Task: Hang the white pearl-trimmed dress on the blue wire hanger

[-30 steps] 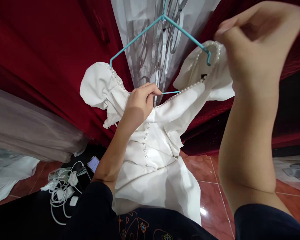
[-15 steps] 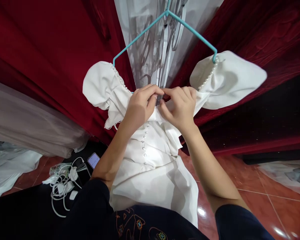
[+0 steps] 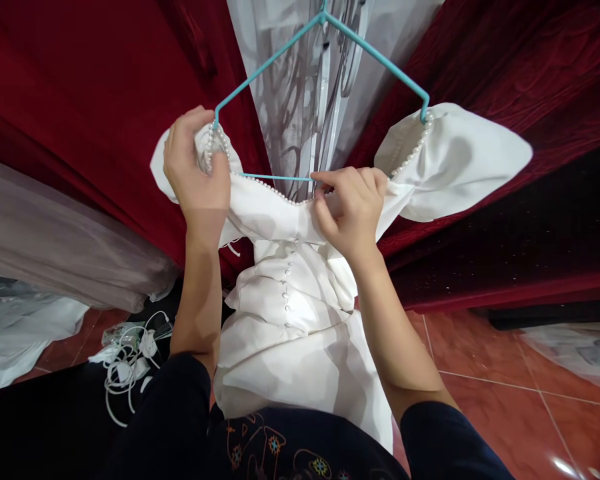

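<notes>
A white dress (image 3: 280, 213) with pearl-edged neckline and a row of small buttons down its bodice hangs on a light blue hanger (image 3: 380, 60). My left hand (image 3: 197, 167) is curled round the puffed sleeve at the left, thumb by the pearl trim, close to the hanger's left end. At the middle of the neckline, my right hand (image 3: 353, 207) has thumb and forefinger closed on the dress edge, its fingertip at the hanger's lower bar. The other puffed sleeve (image 3: 470, 160) hangs from the right end of the hanger.
Dark red curtains (image 3: 105, 80) flank a pale sheer cloth (image 3: 290, 80) behind the hanger. White cables (image 3: 123, 373) lie tangled on a black surface (image 3: 45, 427) at lower left. Red tiles (image 3: 485, 360) cover the floor. Pale tulle (image 3: 55, 233) hangs at the left.
My left hand has moved from the middle of the neckline out to the left sleeve, uncovering the pearl edge and the hanger's lower bar. My right hand stays near the neckline.
</notes>
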The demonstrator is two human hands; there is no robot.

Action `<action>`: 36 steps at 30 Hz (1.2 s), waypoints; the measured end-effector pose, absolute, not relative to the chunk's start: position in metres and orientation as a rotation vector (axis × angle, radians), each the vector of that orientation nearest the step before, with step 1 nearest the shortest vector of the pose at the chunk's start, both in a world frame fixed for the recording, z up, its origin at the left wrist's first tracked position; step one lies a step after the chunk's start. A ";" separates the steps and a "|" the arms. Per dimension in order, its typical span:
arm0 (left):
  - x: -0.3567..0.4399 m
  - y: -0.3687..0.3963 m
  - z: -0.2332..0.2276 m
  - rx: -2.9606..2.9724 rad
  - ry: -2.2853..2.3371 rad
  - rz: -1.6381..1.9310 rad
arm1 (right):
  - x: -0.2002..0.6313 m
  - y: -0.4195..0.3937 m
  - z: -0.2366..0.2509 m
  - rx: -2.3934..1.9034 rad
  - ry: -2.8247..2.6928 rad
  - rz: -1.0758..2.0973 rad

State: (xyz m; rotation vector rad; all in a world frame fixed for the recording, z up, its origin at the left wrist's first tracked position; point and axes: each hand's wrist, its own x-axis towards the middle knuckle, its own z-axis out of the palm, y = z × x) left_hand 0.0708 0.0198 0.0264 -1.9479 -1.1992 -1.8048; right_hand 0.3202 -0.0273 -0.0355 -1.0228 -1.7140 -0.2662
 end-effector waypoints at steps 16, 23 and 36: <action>0.025 0.031 0.045 -1.637 -1.916 -1.875 | 0.341 -0.021 -0.009 -1.257 -1.790 -0.091; 0.015 -0.004 -0.014 -1.672 -1.969 -1.905 | 0.330 -0.026 -0.011 -1.202 -1.783 -0.009; 0.064 -0.038 -0.006 -2.207 -1.173 -1.666 | 0.322 -0.031 -0.011 -1.164 -1.667 -0.020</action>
